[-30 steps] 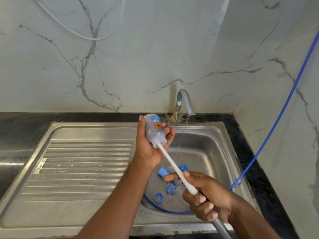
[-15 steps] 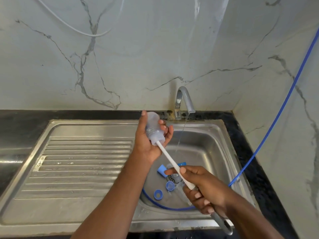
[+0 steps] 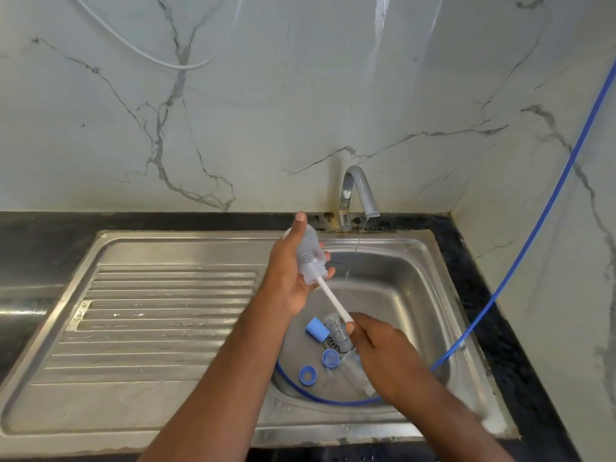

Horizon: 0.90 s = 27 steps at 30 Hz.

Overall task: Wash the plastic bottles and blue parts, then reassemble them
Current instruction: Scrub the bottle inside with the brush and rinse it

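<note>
My left hand (image 3: pixel 293 278) is wrapped around a small clear plastic bottle (image 3: pixel 308 258), holding it tilted above the sink (image 3: pixel 416 295), its mouth pointing down and toward me. My thumb lies along the bottle's far side and my fingertips (image 3: pixel 328 272) curl round the near side, so this grip is closed on the bottle. My right hand (image 3: pixel 386 358) is closed around the white brush handle (image 3: pixel 333 303), which runs up at a slant from my fist into the bottle's mouth. A thin stream of water (image 3: pixel 355 251) falls from the tap (image 3: pixel 358 191) just to the right of the bottle, not touching it.

In the basin below, a blue cap (image 3: pixel 316 328) lies on its side next to another clear bottle (image 3: pixel 336 328) resting over the drain. Two blue rings (image 3: pixel 330 357) sit near it, apart from one another. A blue hose (image 3: pixel 520 261) comes down from the right wall and curves along the basin's bottom. The ribbed draining board (image 3: pixel 160 321) lies to the left, set into the dark desk (image 3: pixel 40 238).
</note>
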Tool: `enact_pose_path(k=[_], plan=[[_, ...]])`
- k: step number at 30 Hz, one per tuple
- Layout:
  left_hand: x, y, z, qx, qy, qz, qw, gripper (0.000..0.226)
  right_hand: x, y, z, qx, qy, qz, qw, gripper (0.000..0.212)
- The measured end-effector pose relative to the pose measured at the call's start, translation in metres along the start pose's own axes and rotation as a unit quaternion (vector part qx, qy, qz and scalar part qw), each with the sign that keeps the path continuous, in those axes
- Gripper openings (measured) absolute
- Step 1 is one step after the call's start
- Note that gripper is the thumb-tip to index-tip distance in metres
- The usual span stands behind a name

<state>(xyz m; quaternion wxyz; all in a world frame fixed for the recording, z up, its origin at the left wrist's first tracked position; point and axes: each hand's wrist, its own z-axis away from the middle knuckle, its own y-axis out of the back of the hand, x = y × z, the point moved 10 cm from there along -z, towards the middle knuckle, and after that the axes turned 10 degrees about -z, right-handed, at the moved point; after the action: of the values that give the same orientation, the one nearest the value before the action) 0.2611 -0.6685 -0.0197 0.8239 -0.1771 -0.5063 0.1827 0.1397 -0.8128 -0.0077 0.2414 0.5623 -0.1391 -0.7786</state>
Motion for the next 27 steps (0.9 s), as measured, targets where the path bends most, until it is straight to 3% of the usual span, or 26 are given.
enact_pose_path(k=[2,4,6,9,13,16,18,21,24,27], plan=[[0.001,-0.002,-0.003,-0.024,-0.008,0.059,0.998,0.06,-0.002,-0.017,0.008,-0.08,-0.105,-0.221,0.966,0.029],[0.006,-0.007,-0.003,-0.062,-0.022,0.126,0.99,0.042,-0.014,-0.023,0.015,-0.13,-0.141,-0.308,0.932,0.032],[0.011,-0.009,-0.005,-0.068,-0.043,0.15,0.985,0.041,-0.02,-0.024,0.013,-0.137,-0.119,-0.311,0.933,0.034],[0.017,-0.011,-0.006,-0.041,-0.05,0.165,0.984,0.046,-0.018,-0.013,0.001,-0.067,-0.069,-0.263,0.96,0.03],[0.02,-0.007,-0.011,-0.01,-0.06,0.119,0.991,0.054,-0.022,0.014,-0.01,0.059,0.046,-0.043,0.996,0.024],[0.033,-0.008,-0.013,-0.001,-0.121,0.057,0.991,0.047,-0.025,0.012,-0.01,0.094,0.042,0.021,0.994,0.028],[0.043,-0.011,-0.013,0.015,-0.176,-0.009,0.984,0.041,-0.022,0.003,-0.012,0.08,0.007,0.0,0.997,0.033],[0.042,-0.005,-0.013,0.04,-0.214,-0.087,0.972,0.033,-0.006,-0.014,-0.004,-0.001,-0.114,-0.185,0.976,0.033],[0.018,0.0,-0.017,-0.023,-0.13,0.015,0.991,0.046,-0.01,-0.013,0.003,-0.08,-0.122,-0.212,0.966,0.033],[0.003,-0.004,-0.014,-0.065,-0.052,0.098,0.992,0.054,-0.013,0.001,-0.001,-0.077,-0.085,-0.197,0.974,0.033]])
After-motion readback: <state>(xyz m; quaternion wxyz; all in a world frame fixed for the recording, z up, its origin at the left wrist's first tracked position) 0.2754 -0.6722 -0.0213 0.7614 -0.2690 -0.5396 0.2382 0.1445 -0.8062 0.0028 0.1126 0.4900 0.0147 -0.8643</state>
